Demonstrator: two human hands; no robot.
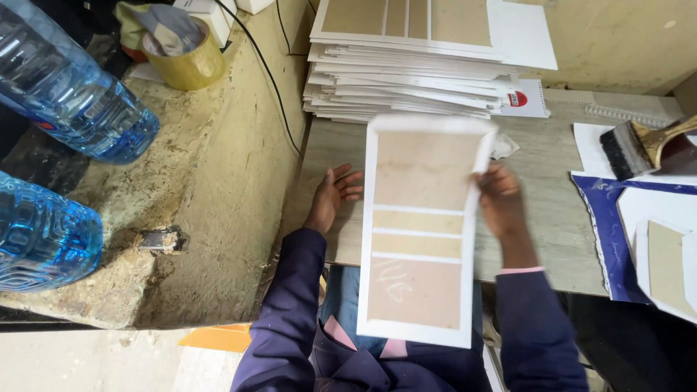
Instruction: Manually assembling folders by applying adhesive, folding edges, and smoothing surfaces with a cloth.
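— What have I got on the far left of the feed?

— Two blue water bottles (pixel 69 94) lying on a rough ledge (pixel 218 181), with a roll of tape (pixel 185 62) behind them and a black cable (pixel 268 72) running down toward the bench (pixel 544 181). None of that is near the hands.

— And the left hand?

— My read: the left hand (pixel 332 197) rests palm up at the bench edge, fingers (pixel 348 181) apart and holding nothing, just beside the card's left side, probably free to steady it.

— Where is the card?

— The white cover sheet (pixel 421 232), with brown board panels glued on it, is held tilted above the bench and the lap, in the middle of view. The right hand (pixel 497 199) grips its right edge, fingers clamped on the sheet, which I judge keeps the glued face up and off the surface.

— What crowds it?

— A stack of similar sheets (pixel 414 72) sits right behind its top edge. To the right lie a brush (pixel 646 145) and a blue sheet (pixel 610 232) carrying another partly built cover (pixel 664 254), leaving little bare bench.
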